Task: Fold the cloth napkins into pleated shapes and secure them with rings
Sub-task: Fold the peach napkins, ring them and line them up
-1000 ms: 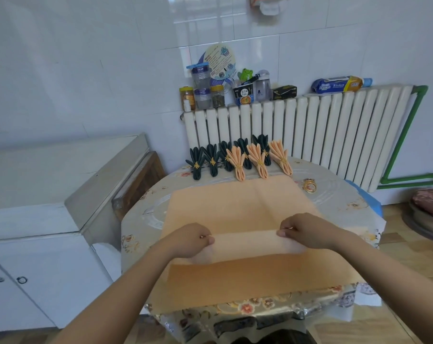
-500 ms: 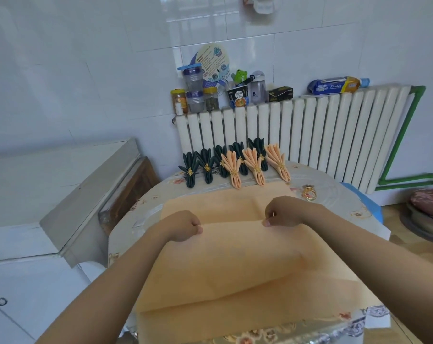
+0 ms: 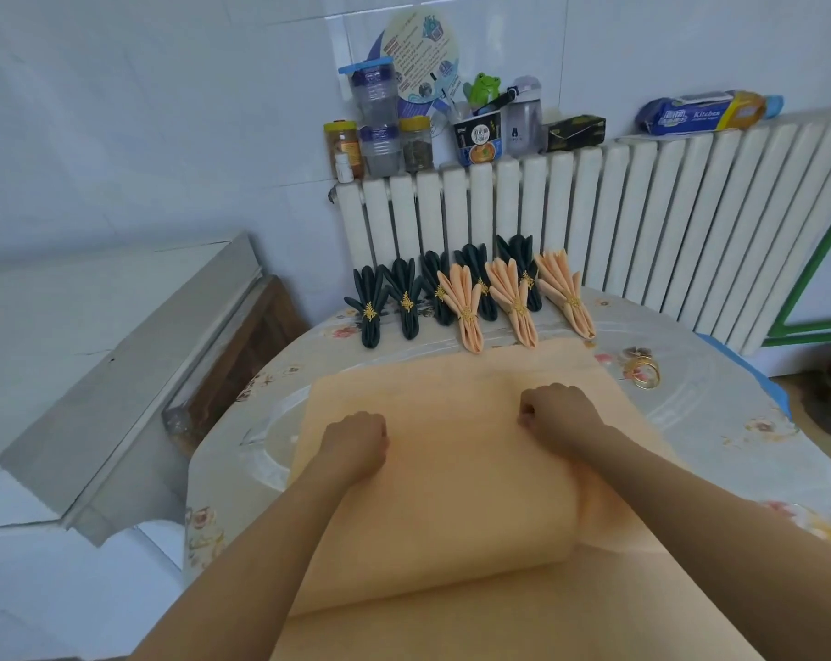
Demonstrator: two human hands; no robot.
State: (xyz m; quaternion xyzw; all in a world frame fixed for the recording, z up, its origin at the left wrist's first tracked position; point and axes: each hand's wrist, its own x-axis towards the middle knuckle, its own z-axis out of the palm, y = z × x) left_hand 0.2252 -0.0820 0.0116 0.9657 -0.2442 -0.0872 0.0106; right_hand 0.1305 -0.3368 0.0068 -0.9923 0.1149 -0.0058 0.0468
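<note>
**Napkin folded over, both fists on its edge**

The napkin (image 3: 451,469), a big peach cloth, lies spread on the table (image 3: 718,422), its near part doubled over into a loose, rounded fold that runs across in front of the person. The left hand (image 3: 356,446) is curled shut, knuckles up, pinching the doubled-over layer near its far edge. The right hand (image 3: 559,412) is closed the same way on the same edge, further right and a little further from the person. Both fists rest on the cloth; the fingertips are tucked under and hidden.

At the table's far rim stands a row of finished napkins, dark green ones (image 3: 406,302) and peach ones (image 3: 513,302), each pleated and cinched with a gold ring. A loose ring (image 3: 646,374) lies on the table just beyond the cloth's right corner.

On the radiator (image 3: 642,221) behind stand jars (image 3: 379,116); one (image 3: 417,143) holds something dark, another (image 3: 343,147) something orange-brown. A cup (image 3: 479,140) holds a green frog toy (image 3: 485,87).
</note>
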